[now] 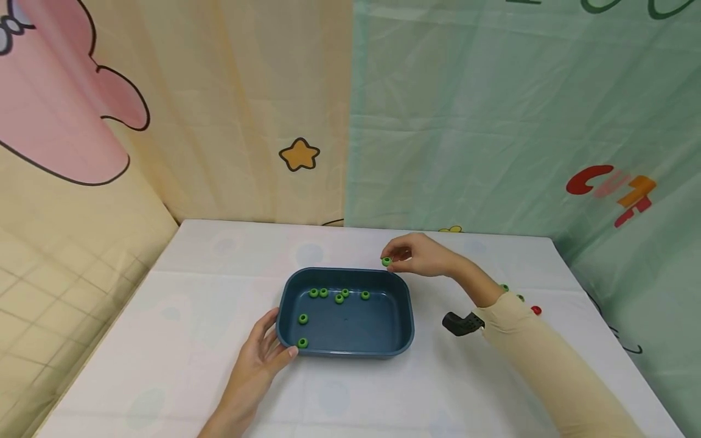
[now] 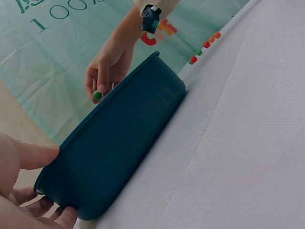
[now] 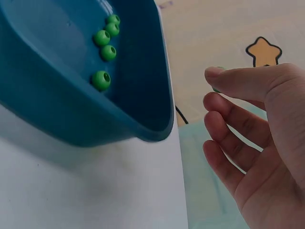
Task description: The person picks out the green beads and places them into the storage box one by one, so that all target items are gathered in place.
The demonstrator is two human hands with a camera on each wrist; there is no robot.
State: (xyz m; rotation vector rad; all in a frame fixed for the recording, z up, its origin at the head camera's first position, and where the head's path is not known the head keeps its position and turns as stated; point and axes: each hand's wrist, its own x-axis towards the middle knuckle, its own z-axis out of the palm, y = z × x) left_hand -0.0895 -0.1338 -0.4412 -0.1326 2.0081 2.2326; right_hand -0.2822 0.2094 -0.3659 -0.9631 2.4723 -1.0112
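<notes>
A dark blue plastic bin (image 1: 350, 353) sits on the white table, with several green beads (image 1: 365, 295) scattered over its floor. My left hand (image 1: 258, 353) grips the near left corner of the bin; in the left wrist view its thumb (image 2: 40, 156) lies at the rim and the fingertips touch the outer wall. Just above the bin's far right corner, my right hand (image 1: 421, 255) pinches one green bead (image 1: 386, 261) between thumb and forefinger. In the right wrist view, that bead is mostly hidden behind the thumb (image 3: 238, 82), and the other fingers are loosely bent.
Right of the bin, partly behind the right sleeve (image 1: 539, 359), lie a red bead (image 1: 536, 310) and some green ones; the left wrist view adds orange beads (image 2: 217, 35) there. A black wrist device (image 1: 462, 323) juts from the sleeve. Printed curtains (image 1: 460, 121) hang behind the table.
</notes>
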